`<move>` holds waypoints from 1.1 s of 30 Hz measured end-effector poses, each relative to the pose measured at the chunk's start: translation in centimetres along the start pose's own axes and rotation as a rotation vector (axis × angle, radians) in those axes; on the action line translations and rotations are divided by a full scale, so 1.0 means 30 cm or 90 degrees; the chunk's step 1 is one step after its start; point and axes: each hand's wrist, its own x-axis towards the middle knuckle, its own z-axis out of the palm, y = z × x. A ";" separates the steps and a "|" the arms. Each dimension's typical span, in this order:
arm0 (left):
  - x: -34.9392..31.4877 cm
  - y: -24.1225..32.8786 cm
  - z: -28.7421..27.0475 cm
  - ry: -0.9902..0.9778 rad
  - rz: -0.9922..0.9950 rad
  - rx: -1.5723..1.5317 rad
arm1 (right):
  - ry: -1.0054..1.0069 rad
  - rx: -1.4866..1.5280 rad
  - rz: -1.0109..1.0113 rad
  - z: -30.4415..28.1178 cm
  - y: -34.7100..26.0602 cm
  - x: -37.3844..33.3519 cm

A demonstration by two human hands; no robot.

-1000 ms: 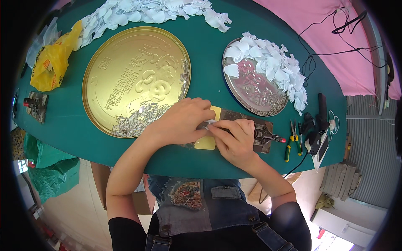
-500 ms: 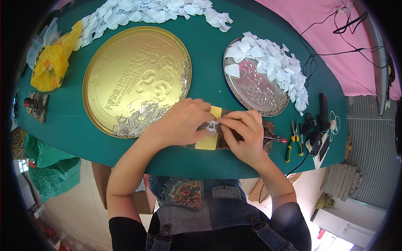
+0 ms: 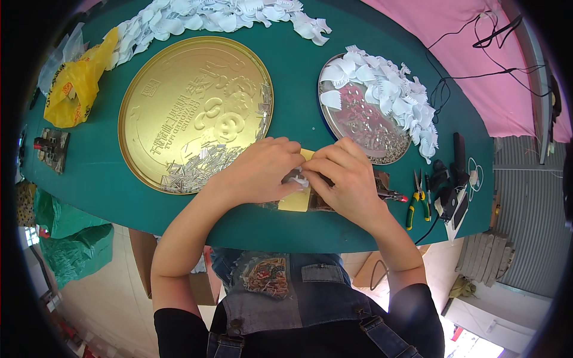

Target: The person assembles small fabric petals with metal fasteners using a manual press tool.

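Green tabletop (image 3: 292, 89) carries a round gold tin lid (image 3: 179, 77); just right of it, the left hand (image 3: 265, 170) curls around a white piece (image 3: 301, 180), the right hand (image 3: 346, 179) pinching at it.

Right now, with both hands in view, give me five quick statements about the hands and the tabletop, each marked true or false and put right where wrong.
1. The left hand and right hand are together at a small white piece. True.
2. The pliers are in the right hand. False: the pliers lie on the green table, to the right of that hand.
3. Loose metal pins lie in the gold tray. True.
4. The smaller round tray is left of the gold tray. False: the smaller round tray is to its right.
5. A yellow bag lies left of the gold tray. True.
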 end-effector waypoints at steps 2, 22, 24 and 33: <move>0.000 -0.007 0.003 -0.001 0.000 0.001 | 0.003 -0.011 0.015 0.007 -0.006 0.003; -0.001 0.041 -0.029 0.022 -0.072 -0.001 | 0.118 0.021 0.128 -0.045 0.094 0.069; 0.000 0.039 -0.022 0.064 -0.056 -0.011 | 0.119 0.025 0.099 -0.053 0.086 0.069; 0.001 0.003 -0.011 -0.002 -0.019 -0.035 | -0.125 0.479 0.388 -0.033 0.141 0.064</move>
